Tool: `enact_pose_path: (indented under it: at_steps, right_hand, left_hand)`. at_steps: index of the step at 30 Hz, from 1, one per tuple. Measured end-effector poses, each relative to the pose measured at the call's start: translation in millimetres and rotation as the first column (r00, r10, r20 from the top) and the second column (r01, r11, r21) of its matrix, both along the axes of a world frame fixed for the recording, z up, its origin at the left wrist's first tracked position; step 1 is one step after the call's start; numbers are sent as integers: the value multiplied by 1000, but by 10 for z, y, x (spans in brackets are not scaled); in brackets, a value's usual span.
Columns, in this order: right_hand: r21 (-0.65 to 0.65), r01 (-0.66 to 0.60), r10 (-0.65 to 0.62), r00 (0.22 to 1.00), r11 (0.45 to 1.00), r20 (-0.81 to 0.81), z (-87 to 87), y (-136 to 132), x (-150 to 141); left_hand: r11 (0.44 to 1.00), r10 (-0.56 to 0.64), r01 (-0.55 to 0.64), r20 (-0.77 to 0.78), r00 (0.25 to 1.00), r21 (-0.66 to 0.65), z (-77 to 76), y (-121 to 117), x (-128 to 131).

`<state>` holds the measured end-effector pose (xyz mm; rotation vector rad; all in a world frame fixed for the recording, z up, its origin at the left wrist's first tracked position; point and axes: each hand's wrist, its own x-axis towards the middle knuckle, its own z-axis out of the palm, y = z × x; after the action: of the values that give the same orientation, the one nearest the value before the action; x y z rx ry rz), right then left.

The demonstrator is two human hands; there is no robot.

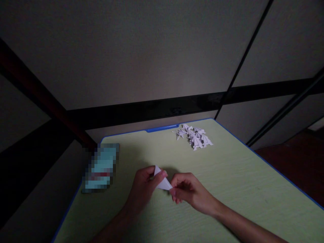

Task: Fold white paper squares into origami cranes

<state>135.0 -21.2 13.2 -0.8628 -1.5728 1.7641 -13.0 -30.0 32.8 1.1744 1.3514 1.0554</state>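
Observation:
A small white piece of folded paper (163, 184), roughly triangular, is held between my two hands just above the table. My left hand (144, 184) is closed on its upper left part, with the thumb lying across the front. At the lower right corner of the paper, my right hand (186, 190) pinches the tip between thumb and fingers. The fingers behind the paper are partly hidden. Farther back on the table lies a pile of white folded paper pieces (196, 136) with pointed shapes.
The light green table (227, 189) has a blue edge and a blue handle-like strip (163, 128) at its far side. A blurred-out teal object (102, 167) lies at the left edge. Panelled doors (152, 60) with a dark band stand right behind the table.

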Motion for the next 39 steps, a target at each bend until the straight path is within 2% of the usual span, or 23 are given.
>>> enact_pose_path:
  at_steps: [3,7,9,16,19,21,25,30,34,39]
  right_hand:
    - [85,-9,5,999,996,46,35,-6,13]
    - [143,126,-132,991,982,34,93,17,24]
    - [134,148,-152,988,980,24,92,25,20]
    - [88,32,-35,999,996,39,49,23,33]
    - [59,-17,15,1000,998,23,56,37,53]
    - [91,-37,31,997,995,67,59,42,62]
    - [234,-82,24,971,969,239,69,28,71]
    - [469,-186,-20,916,863,401,115,4,90]
    - [548,-263,-26,886,794,463,148,0,108]
    - [573,-311,-25,865,758,501,132,-2,94]
  left_hand:
    - [995,-100,98,-78,992,-28,15,-4,-18]
    - [979,-192,184,-88,977,-91,11,-31,-1]
    - [971,-227,218,-87,970,-101,0,-46,19]
    - [929,-363,343,-149,920,-141,-18,-63,32]
    - [887,-460,439,-191,867,-145,7,-59,-20]
    - [867,-499,479,-252,829,-138,36,-57,-52]
    - [874,-450,484,-467,761,-52,89,-57,-72]
    - [859,-370,512,-692,620,-1,77,-76,-59]
    - [855,-330,519,-766,551,5,39,-92,-43]
    - [848,-306,530,-795,524,23,2,-93,-32]
